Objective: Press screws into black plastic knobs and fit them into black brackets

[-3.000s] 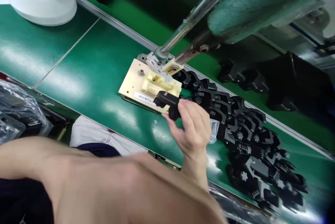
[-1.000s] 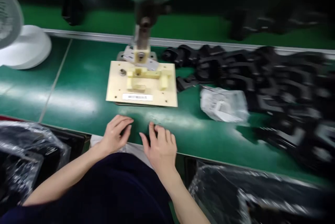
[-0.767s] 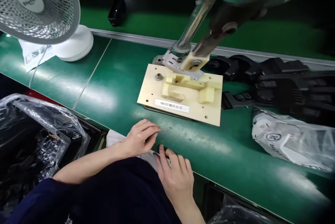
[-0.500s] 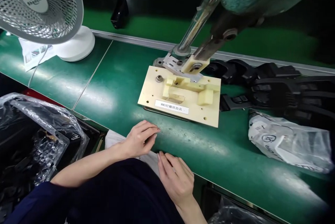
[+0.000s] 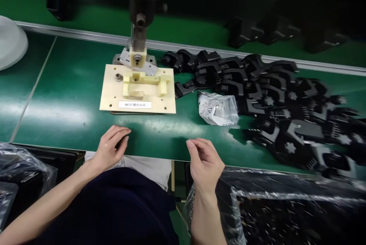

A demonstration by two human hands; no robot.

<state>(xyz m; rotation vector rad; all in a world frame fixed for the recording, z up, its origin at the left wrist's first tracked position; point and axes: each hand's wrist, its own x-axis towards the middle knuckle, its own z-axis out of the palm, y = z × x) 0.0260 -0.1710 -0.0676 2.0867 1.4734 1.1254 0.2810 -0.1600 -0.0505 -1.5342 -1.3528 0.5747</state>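
Note:
My left hand (image 5: 110, 146) hovers at the bench's front edge, palm down, fingers loosely bent and thumb apart from them. Nothing is in it. In front of it sits a cream fixture plate (image 5: 110, 92) with yellow blocks, a bolt and a white label. My right hand (image 5: 204, 163) is over the front edge further right, fingers loosely curled around a hollow and thumb near the index finger. No object shows in it. Beyond it lies a clear printed plastic bag (image 5: 219, 109), contents unclear. Neither hand touches the plate or bag.
A press ram (image 5: 139, 39) stands over the fixture's back. Many black plastic parts (image 5: 265, 81) spread along the right side of the green bench (image 5: 71, 84). Plastic-lined bins (image 5: 234, 214) stand below the front edge on both sides. A white fan base (image 5: 11, 42) is far left.
My view has swung right, bringing more black parts and the right bin into sight. My right hand has lifted from the lap area and moved right, its fingers now curled. The hands are further apart.

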